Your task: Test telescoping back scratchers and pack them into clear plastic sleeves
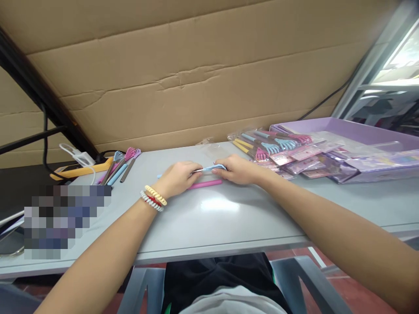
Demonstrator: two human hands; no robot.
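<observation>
My left hand point(181, 176) is closed on the thin metal shaft of a blue back scratcher point(212, 167), and its pale blue handle end shows past the hand on the left. My right hand point(240, 169) pinches the blue claw head at the other end, its fingers hiding part of it. The scratcher lies nearly level between the two hands, just above the tabletop. A pink rod point(209, 184) rests on the table below it, one end hidden by my left hand.
Bagged back scratchers point(271, 144) and flat pink packets point(304, 159) lie at the right by a purple box point(386, 131). More loose scratchers point(122, 165) lie left, near a yellow object point(98, 168) and white cable. A cardboard wall point(183, 78) stands behind the grey table point(183, 235).
</observation>
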